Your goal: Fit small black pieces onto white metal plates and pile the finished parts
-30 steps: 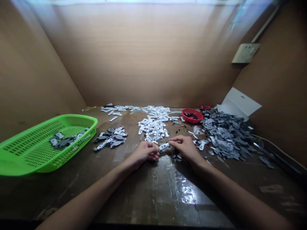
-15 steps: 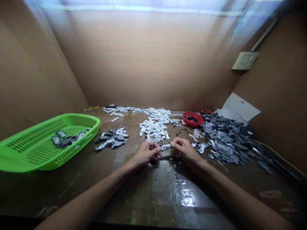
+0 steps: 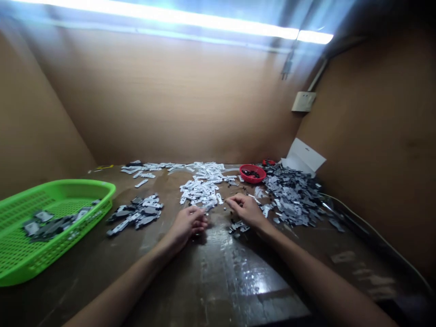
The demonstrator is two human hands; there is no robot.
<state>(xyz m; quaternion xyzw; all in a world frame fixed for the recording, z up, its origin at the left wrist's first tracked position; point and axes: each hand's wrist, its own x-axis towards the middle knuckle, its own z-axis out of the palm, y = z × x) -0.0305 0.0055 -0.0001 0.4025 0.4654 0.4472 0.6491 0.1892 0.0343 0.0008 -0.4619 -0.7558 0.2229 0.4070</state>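
My left hand (image 3: 191,221) is closed in a pinch on a small flat white plastic piece (image 3: 209,206), which sticks out past the fingertips. Close by on the right, my right hand (image 3: 247,210) has its thumb and forefinger pressed together over the table. Whatever lies between those fingertips is too small to make out. A few white and dark pieces (image 3: 239,227) lie beneath the right wrist. Just beyond both hands spreads a pile of similar white pieces (image 3: 200,188).
A green basket (image 3: 109,193) with several grey pieces stands at the left. Next to it lies a heap of white-and-grey pieces (image 3: 139,213). A red bowl (image 3: 252,179) holds small dark parts. A large grey heap (image 3: 294,195) and a white card (image 3: 303,156) are at the right.
My right hand has come off the white piece and the hands are farther apart. My left hand keeps the piece. The camera has swung right and up.
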